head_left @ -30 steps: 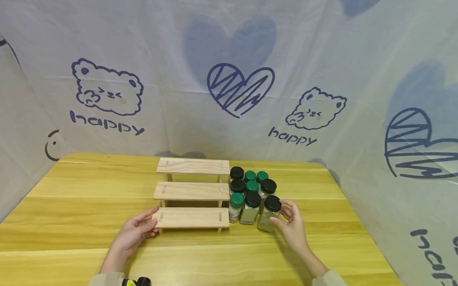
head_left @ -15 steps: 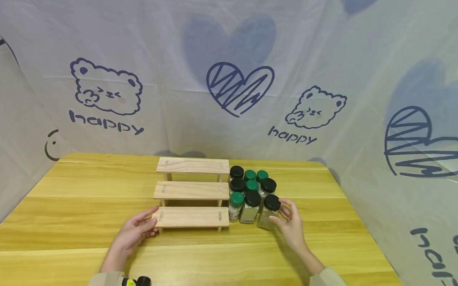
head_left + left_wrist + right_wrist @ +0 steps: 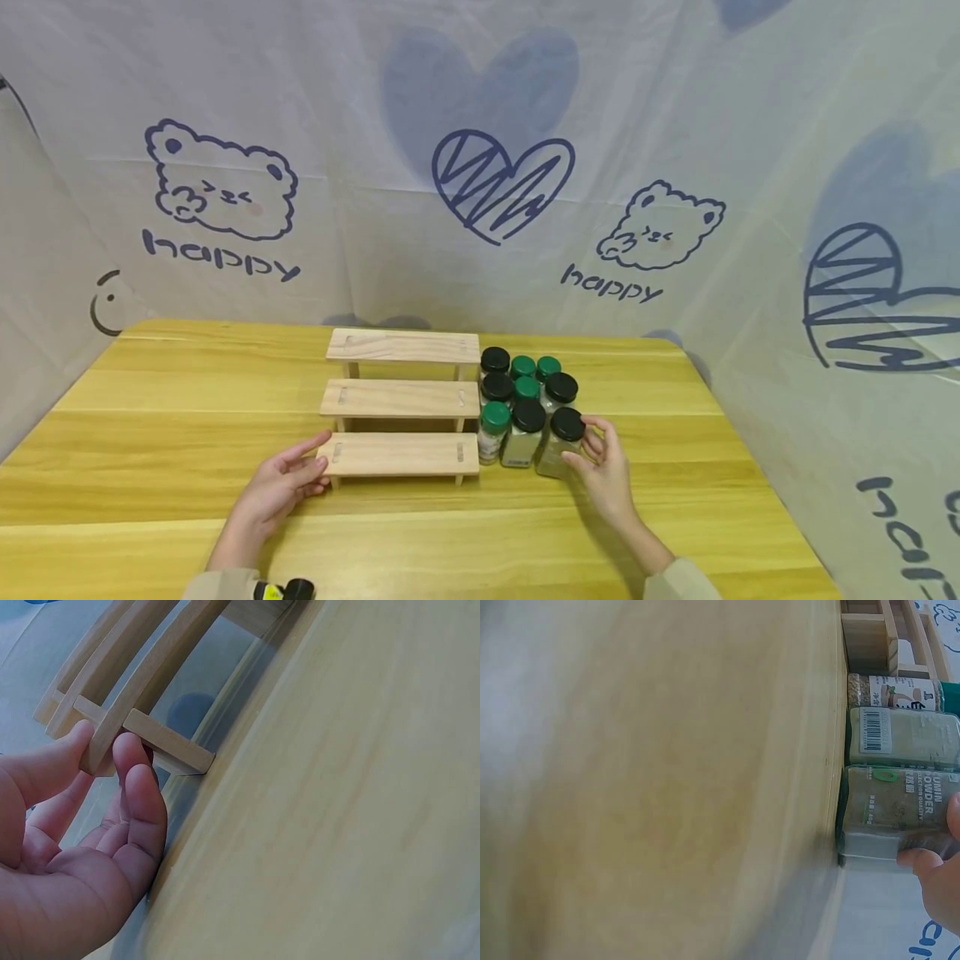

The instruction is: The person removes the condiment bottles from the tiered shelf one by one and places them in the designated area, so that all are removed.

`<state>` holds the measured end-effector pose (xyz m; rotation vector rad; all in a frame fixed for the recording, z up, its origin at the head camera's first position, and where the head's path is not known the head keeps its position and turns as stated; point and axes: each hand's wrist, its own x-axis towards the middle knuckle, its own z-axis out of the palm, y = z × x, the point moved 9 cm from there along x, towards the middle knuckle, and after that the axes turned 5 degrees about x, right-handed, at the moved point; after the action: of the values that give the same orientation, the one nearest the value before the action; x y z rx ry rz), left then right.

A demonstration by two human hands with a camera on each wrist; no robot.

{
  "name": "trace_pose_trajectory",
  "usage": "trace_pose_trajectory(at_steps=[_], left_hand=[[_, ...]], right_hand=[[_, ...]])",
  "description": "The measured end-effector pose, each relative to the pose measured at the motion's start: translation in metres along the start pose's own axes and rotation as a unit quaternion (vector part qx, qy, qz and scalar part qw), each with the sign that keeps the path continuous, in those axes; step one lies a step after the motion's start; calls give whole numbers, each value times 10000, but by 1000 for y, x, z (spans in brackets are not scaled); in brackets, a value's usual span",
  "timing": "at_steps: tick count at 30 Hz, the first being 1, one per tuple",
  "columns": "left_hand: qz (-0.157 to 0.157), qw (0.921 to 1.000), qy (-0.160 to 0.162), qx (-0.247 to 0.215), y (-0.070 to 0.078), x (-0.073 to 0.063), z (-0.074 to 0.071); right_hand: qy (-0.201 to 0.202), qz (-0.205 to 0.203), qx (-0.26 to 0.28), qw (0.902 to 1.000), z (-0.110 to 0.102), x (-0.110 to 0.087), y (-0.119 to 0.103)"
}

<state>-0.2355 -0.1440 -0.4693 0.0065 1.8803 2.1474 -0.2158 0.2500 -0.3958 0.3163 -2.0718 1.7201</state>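
Note:
A three-tier wooden spice rack [image 3: 401, 454] stands on the table. My left hand [image 3: 273, 492] pinches the left end of its lowest step; in the left wrist view the thumb lies on top of the step [image 3: 112, 742] and curled fingers are beneath it. At the right, my right hand [image 3: 607, 475] holds a square clear jar of cumin powder [image 3: 561, 454] with a black lid, thumb in front and fingers at its far side. This jar stands upright at the near right of the group, beside another black-lidded jar [image 3: 522, 446]. A green-lidded jar [image 3: 491, 437] stands against the rack.
Several more jars with black lids [image 3: 498, 387] and green lids [image 3: 527, 388] are packed behind, along the rack's right side. A printed cloth [image 3: 360, 167] hangs behind the yellow wooden table [image 3: 420, 546]. A black device [image 3: 285, 590] sits at the left wrist.
My right hand has shifted the cumin jar slightly left and away from me, closer to the neighbouring black-lidded jar. The left hand keeps its grip on the rack.

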Motion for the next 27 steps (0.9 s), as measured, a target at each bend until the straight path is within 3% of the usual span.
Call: trace_pose_trajectory(at_steps=[20, 27], left_hand=[[22, 10000, 5, 34, -1, -2, 0], [-52, 9999, 40, 114, 1, -2, 1]], right_hand=[[15, 232, 221, 9995, 1, -1, 7], [380, 456, 514, 9969, -3, -1, 4]])
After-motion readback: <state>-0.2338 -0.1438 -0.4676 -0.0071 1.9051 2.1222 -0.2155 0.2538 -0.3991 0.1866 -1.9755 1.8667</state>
